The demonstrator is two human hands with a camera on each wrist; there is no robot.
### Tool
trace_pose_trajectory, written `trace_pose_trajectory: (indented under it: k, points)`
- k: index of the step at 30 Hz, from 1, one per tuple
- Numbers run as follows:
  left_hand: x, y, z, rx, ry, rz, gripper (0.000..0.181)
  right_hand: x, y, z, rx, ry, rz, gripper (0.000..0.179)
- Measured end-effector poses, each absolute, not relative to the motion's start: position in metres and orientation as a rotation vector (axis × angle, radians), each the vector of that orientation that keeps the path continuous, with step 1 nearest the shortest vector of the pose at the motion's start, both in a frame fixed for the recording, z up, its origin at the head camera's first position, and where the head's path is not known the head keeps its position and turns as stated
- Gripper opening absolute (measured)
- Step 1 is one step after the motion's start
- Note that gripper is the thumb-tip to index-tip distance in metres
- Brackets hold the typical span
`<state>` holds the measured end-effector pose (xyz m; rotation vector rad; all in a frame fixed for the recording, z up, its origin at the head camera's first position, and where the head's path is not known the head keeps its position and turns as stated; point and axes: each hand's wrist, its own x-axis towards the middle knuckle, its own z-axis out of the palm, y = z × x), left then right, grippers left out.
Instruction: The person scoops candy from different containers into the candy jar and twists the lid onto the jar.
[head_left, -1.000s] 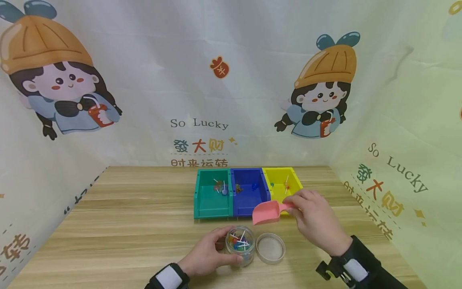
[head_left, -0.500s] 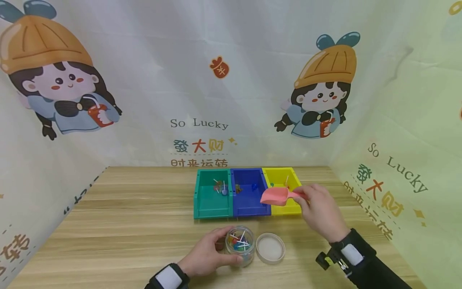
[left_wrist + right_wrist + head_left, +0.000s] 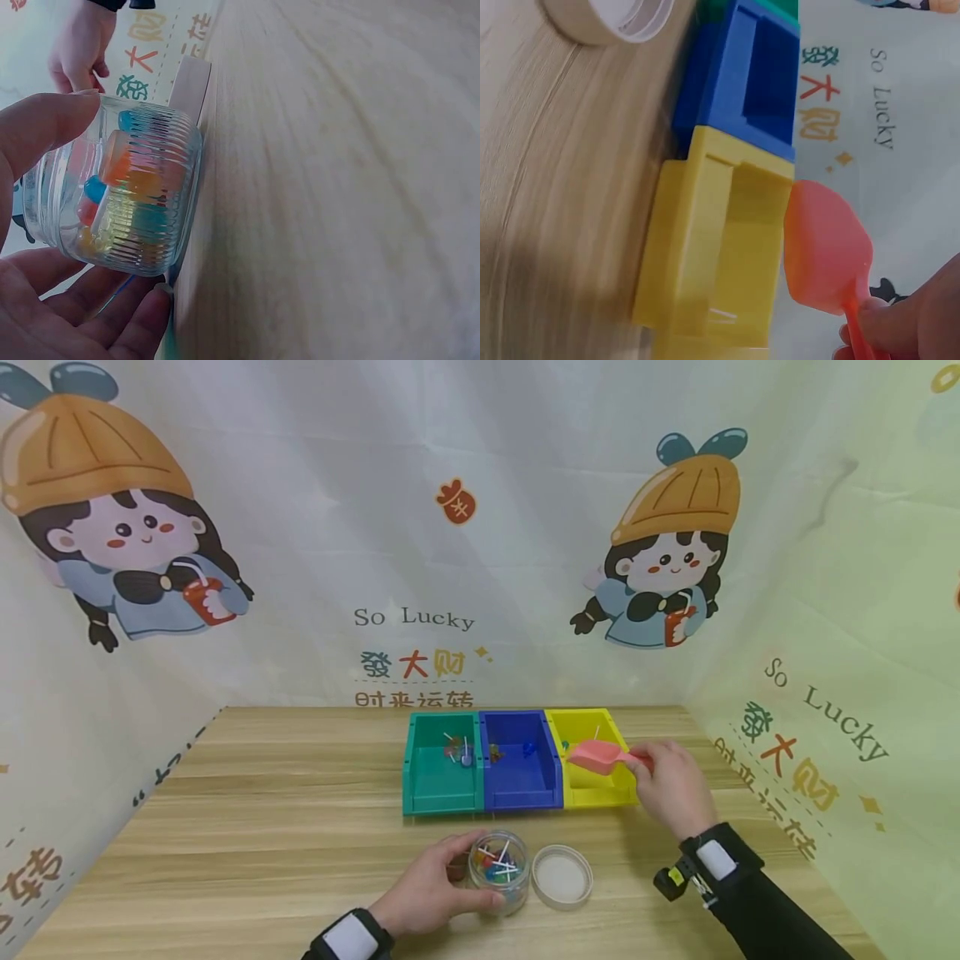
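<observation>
My left hand [image 3: 431, 889] grips a clear glass jar [image 3: 516, 896] standing on the wooden table, thumb on the near side and fingers behind. Small colourful lollipops [image 3: 501, 866] with white sticks fill part of the jar; the left wrist view shows their bright heads [image 3: 142, 184] through its ribbed wall. By its handle, my right hand [image 3: 677, 789] pinches a pink scoop [image 3: 596, 757] over the yellow bin [image 3: 600, 798]. The scoop's bowl is tilted toward the left in the head view and hides part of that bin's contents. A white stick [image 3: 597, 732] shows behind it.
A green bin [image 3: 442, 789] and a blue bin [image 3: 522, 783] adjoin the yellow one, each holding a few small candies. Right of the jar lies a round lid [image 3: 562, 877]. Printed cloth [image 3: 300, 527] hangs behind the table and along both sides.
My right hand has carried the pink scoop away from above the blue bin's front edge, back and to the right, over the yellow bin. The left hand and jar stay put.
</observation>
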<state>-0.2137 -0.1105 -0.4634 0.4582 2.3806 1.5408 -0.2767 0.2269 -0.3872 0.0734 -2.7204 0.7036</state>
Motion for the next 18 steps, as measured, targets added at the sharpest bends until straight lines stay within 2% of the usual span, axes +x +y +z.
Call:
trace_pose_trajectory:
  k: [18]
  points:
    - [-0.214, -0.111, -0.463, 0.447, 2.377, 1.534, 0.082, -0.294, 0.231, -0.421, 0.021, -2.762, 0.632, 0.031]
